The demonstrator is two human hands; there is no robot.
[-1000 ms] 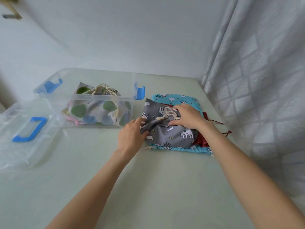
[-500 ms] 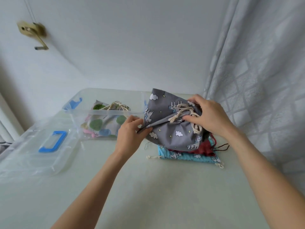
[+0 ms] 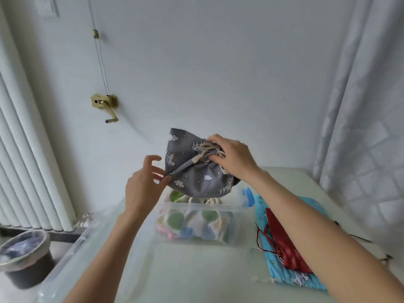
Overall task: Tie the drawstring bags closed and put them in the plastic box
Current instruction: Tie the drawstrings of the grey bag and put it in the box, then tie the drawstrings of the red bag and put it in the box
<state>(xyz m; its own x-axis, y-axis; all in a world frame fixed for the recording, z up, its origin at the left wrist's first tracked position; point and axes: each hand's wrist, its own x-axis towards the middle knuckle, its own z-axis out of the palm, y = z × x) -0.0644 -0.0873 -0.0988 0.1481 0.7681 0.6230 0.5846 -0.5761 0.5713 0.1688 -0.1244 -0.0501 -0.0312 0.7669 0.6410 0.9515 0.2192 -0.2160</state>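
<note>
Grey unicorn-print drawstring bag (image 3: 196,171) held above clear plastic box (image 3: 197,221), right hand (image 3: 235,159) clamped on cords, left hand (image 3: 145,182) fingers apart; loose knot could slip.

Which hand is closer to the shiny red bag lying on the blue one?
Right. The right hand grips the grey unicorn-print drawstring bag above the clear plastic box, on the side of the shiny red bag. The left hand is farther left, beyond the box.

White wall (image 3: 218,73), sheer curtain (image 3: 363,106) right, radiator (image 3: 26,160) left
</note>
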